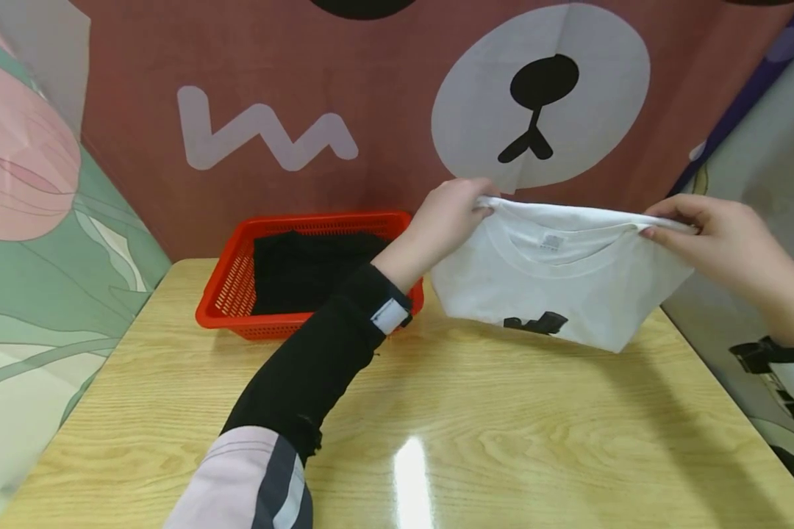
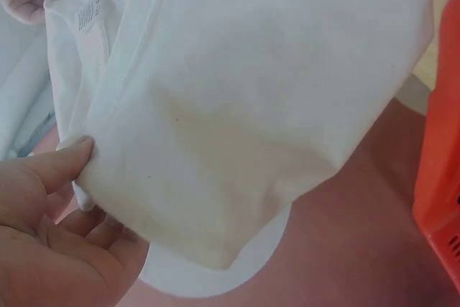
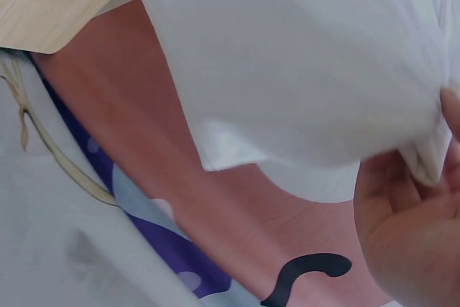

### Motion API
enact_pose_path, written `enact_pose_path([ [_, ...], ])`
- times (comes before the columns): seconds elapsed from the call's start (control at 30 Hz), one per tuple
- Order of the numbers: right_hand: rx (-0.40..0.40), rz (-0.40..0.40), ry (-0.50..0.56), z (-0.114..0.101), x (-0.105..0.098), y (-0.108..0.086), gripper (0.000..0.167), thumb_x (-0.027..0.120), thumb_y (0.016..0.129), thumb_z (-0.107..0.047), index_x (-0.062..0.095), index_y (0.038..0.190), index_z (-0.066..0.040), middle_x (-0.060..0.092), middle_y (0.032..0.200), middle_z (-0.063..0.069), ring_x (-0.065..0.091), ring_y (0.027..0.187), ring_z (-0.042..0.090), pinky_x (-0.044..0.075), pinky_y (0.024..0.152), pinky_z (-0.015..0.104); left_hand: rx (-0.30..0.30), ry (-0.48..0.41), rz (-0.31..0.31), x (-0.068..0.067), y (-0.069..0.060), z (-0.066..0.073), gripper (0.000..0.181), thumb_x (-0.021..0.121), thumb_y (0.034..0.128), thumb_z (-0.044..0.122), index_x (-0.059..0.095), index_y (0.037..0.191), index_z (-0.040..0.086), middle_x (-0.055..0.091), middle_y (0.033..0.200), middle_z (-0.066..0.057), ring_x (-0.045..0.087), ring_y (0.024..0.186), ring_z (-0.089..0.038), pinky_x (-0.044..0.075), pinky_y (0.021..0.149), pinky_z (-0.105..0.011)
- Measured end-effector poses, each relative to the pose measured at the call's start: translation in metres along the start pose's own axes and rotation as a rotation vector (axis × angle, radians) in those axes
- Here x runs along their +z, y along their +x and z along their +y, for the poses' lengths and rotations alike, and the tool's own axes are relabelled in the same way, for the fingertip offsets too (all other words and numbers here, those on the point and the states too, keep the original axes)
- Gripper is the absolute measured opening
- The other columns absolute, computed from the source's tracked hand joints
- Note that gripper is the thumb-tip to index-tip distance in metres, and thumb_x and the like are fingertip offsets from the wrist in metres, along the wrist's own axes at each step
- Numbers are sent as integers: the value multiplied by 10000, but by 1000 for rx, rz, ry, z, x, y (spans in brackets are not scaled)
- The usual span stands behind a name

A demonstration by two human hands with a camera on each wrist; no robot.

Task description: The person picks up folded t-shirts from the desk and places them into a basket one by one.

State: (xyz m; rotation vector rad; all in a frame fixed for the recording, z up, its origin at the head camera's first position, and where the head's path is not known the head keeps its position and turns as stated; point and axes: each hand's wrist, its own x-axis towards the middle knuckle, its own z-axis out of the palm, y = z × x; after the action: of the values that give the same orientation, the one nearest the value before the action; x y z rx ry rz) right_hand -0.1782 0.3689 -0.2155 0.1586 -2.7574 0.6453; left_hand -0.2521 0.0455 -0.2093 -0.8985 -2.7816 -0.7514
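Observation:
A white T-shirt hangs above the right part of the table, its neckline at the top and a dark print near its lower edge. My left hand pinches it at one shoulder, beside the collar. At the other shoulder my right hand pinches the cloth between thumb and fingers. In the left wrist view the left thumb lies on the shirt, close to the collar and its printed label. The right wrist view shows the right hand gripping bunched white cloth.
A red plastic basket stands at the back left of the wooden table, with folded black cloth inside. Behind the table hangs a brown curtain with a bear's face. My left forearm passes in front of the basket's right corner.

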Motion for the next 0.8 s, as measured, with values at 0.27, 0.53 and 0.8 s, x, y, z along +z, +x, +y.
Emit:
enact_pose_path([
  [0.27,23,140,62,-15,-8,0,222,722,975,-243,719,1112,-68,492,771,-421,474,629,-59,383,527,118,6,-24,79,-20,-5,4,281,642,1027,176,660,1301,115,705,1239,-35,628,1075,-175,513,981,-225],
  [0.53,2,207,86,-36,-13,1,238,716,974,-189,714,1134,-13,488,795,-461,479,639,-151,391,526,66,-11,-46,144,-42,-13,5,290,638,1030,182,675,1316,145,703,1261,-13,617,1108,-163,507,995,-231],
  [0.8,-48,310,102,-56,-9,6,240,746,950,-157,746,1144,-16,477,838,-468,469,647,-178,369,496,53,-23,-47,208,-59,-21,-2,283,634,1033,201,682,1306,149,695,1276,-21,606,1128,-163,507,1009,-240],
])
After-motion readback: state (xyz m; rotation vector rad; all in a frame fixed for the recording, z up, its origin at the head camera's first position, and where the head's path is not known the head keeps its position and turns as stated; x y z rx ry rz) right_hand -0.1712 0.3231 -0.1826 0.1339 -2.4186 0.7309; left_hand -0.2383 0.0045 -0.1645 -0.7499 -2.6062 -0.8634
